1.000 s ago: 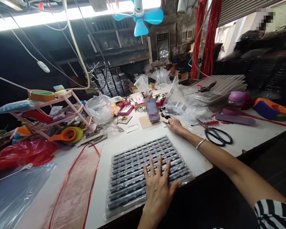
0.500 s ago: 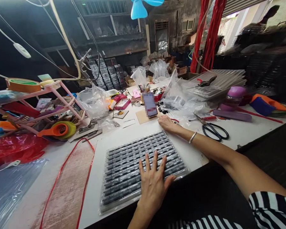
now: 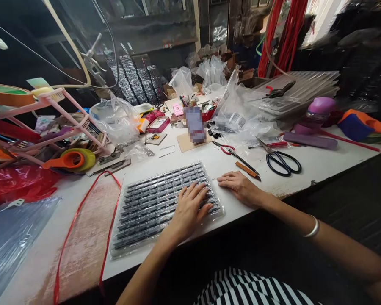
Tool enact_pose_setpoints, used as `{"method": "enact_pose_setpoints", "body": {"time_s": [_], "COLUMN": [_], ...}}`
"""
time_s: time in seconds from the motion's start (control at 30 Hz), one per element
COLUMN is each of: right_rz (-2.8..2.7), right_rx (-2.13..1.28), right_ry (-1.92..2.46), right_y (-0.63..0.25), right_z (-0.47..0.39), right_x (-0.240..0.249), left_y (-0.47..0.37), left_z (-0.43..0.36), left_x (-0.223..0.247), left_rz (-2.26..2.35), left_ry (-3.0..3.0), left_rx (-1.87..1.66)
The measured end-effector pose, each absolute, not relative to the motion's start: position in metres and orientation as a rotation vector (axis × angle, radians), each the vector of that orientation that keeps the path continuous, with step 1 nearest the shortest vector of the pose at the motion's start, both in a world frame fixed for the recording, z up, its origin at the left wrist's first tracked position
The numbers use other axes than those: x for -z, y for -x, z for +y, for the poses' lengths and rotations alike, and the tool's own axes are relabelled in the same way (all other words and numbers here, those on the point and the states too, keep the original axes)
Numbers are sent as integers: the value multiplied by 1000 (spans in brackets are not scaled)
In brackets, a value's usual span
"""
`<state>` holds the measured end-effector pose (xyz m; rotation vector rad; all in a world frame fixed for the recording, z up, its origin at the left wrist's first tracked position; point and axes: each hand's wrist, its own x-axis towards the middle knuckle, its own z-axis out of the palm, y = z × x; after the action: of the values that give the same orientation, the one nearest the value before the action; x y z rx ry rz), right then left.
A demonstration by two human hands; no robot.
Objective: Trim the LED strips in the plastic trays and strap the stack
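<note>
A clear plastic tray [image 3: 146, 207] with rows of small dark parts lies on the white table near its front edge. My left hand [image 3: 189, 208] rests on the right part of these rows, fingers stretched out and a little apart. Just right of the tray, my right hand [image 3: 240, 187] lies on the table with its fingers extended towards the tray; I see nothing held in it. Its underside is hidden. Beyond this hand are red-handled pliers [image 3: 224, 148] and a brown-handled blade [image 3: 247, 169].
Black-handled scissors [image 3: 282, 163] lie at the right. A phone [image 3: 195, 127] stands on a piece of cardboard [image 3: 184, 144] behind the tray. At the left are a pink rack [image 3: 82, 120] and a red cord [image 3: 79, 207]. Plastic bags [image 3: 116, 120] and stacked clear trays [image 3: 307, 91] stand further back.
My right hand has drawn back from near the phone to beside the tray, uncovering the pliers and blade. My left hand stays on the tray. The view has tilted down.
</note>
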<state>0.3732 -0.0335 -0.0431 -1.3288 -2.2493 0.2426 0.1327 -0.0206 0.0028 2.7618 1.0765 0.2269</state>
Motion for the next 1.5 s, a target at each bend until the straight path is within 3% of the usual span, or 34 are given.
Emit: {"method": "enact_pose_setpoints", "body": {"time_s": [0.23,0.5,0.7,0.8,0.93,1.0,1.5], "right_rz": [-2293,-1823,-1665,-1538,-1173,-1069,-1350], "right_rx": [-178,-29,-170,-312,-973,-1117,-846], "right_ry": [1343,2178,2376,2193,1385,1139,1367], "right_y": [-383,-427,-452,-449,-415,-393,-380], "right_z": [-30,0,-8,-31,-55,-57,-47], "right_x": [41,14,4,-5,2,13,29], "left_y": [-170,-181,-181,-182,-185,-186,-186], "left_z": [-16,-27,-30,-30,-32,-34,-43], "left_x": [13,16,15,15,13,11,21], "left_rz": [978,1001,1003,981,888,835,934], "left_ry": [-2859,-2950,-2963,-2962,-2930,-2916,-2963], "left_rx": [-188,-244,-247,-242,-201,-177,-276]}}
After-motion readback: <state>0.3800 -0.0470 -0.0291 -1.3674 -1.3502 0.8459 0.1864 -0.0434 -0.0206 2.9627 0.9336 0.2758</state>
